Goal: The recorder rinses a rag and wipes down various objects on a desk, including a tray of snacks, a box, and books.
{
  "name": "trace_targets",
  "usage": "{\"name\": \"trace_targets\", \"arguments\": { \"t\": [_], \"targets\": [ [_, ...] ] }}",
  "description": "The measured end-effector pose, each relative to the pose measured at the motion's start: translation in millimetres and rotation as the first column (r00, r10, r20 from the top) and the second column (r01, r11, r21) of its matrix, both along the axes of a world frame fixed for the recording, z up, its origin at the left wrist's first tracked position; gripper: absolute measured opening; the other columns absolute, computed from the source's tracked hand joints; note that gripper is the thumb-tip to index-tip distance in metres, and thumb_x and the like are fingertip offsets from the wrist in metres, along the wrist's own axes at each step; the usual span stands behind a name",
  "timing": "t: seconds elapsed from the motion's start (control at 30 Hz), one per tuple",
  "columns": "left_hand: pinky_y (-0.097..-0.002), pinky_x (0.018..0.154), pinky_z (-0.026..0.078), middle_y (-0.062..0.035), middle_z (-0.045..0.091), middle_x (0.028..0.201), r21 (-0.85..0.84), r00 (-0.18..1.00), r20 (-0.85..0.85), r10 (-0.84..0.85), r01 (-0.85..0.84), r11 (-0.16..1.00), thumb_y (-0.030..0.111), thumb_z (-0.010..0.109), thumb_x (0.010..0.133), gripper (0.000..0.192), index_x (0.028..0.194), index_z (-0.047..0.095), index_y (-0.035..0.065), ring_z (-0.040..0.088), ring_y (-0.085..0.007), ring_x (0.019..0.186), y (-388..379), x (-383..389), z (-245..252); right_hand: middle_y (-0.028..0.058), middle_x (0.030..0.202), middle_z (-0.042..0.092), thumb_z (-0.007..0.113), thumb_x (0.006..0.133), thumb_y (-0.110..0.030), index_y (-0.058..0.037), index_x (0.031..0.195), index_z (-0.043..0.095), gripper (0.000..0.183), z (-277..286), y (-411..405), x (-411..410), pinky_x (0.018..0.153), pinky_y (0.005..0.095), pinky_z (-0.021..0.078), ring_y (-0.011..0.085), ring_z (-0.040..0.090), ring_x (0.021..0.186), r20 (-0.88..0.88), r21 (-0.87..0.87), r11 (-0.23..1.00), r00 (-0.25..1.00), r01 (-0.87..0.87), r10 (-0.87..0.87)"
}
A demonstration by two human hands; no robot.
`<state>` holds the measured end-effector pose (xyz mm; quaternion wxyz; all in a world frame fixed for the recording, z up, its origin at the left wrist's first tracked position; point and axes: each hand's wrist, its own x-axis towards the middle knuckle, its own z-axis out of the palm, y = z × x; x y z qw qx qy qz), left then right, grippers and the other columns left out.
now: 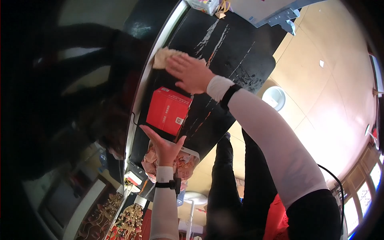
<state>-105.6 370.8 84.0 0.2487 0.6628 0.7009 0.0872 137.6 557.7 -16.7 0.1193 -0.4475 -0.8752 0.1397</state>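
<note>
My right hand [190, 73] lies palm down with its fingers stretched over a beige cloth [161, 58]. The cloth is on a black stone-patterned top [222, 57], against the pale strip at the foot of a glossy dark panel. Below that hand sits a red cardboard box [168, 111] bearing writing and a printed code. My left hand [165, 150] is spread, thumb apart, at the box's near end; whether it touches the box I cannot tell. Beneath the left hand is a light-rimmed basket [193, 153] full of pinkish wrapped packets [184, 166], partly covered by the wrist.
The glossy panel [90, 90], probably a television screen, borders the top's left side and reflects the room. Wet spots [249, 79] mark the top near its rounded corner. A plastic container [205, 5] stands at the far end. A white bucket [273, 97] is on the tiled floor.
</note>
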Motion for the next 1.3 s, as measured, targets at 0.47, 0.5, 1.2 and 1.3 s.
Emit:
{"name": "trace_targets", "arguments": {
  "t": [0.47, 0.5, 1.2, 1.3],
  "targets": [
    [-0.0469, 0.115, 0.042, -0.0239, 0.039, 0.159, 0.212, 0.844, 0.292, -0.449, 0.4, 0.892, 0.015, 0.067, 0.099, 0.072, 0.159, 0.031, -0.0009, 0.042, -0.0387, 0.146, 95.0, 183.1, -13.1, 0.0143, 0.158, 0.05, 0.06, 0.098, -0.012, -0.0113, 0.15, 0.054, 0.053, 15.7, -109.5, 155.3, 0.123, 0.0446, 0.036, 0.0291, 0.047, 0.148, -0.091, -0.084, 0.805, 0.8, 0.587, -0.593],
    [-0.0449, 0.115, 0.043, -0.0228, 0.042, 0.156, 0.098, 0.843, 0.409, -0.348, 0.339, 0.936, 0.013, 0.065, 0.1, 0.066, 0.157, 0.035, 0.0002, 0.046, -0.0368, 0.143, 94.1, 189.6, -15.6, 0.0154, 0.152, 0.056, 0.05, 0.097, 0.004, -0.0114, 0.149, 0.055, 0.055, 19.2, -117.3, 157.9, 0.117, 0.0415, 0.0449, 0.0284, 0.056, 0.14, -0.149, -0.125, 0.785, 0.77, 0.607, -0.62],
    [-0.0631, 0.125, 0.015, -0.0403, 0.019, 0.164, 0.121, 0.862, -0.178, -0.474, 0.497, 0.859, 0.052, 0.053, 0.103, 0.091, 0.159, 0.022, -0.0128, 0.016, -0.0554, 0.155, 93.0, 301.3, -83.0, 0.019, 0.126, 0.066, 0.06, 0.093, -0.002, -0.0018, 0.128, 0.063, 0.035, 63.6, -178.9, 194.8, 0.102, 0.0426, 0.0484, 0.0398, 0.061, 0.119, -0.517, -0.582, 0.557, 0.259, 0.592, -0.816],
    [-0.0626, 0.126, 0.012, -0.0382, 0.017, 0.166, 0.109, 0.889, -0.209, -0.408, 0.435, 0.894, 0.057, 0.051, 0.102, 0.096, 0.161, 0.018, -0.0114, 0.014, -0.0527, 0.157, 110.5, 297.8, -93.4, 0.0187, 0.125, 0.066, 0.06, 0.093, -0.001, -0.0025, 0.128, 0.064, 0.035, 60.1, -181.7, 202.4, 0.101, 0.0422, 0.0487, 0.0395, 0.062, 0.117, -0.517, -0.576, 0.569, 0.278, 0.588, -0.81]
  ]
}}
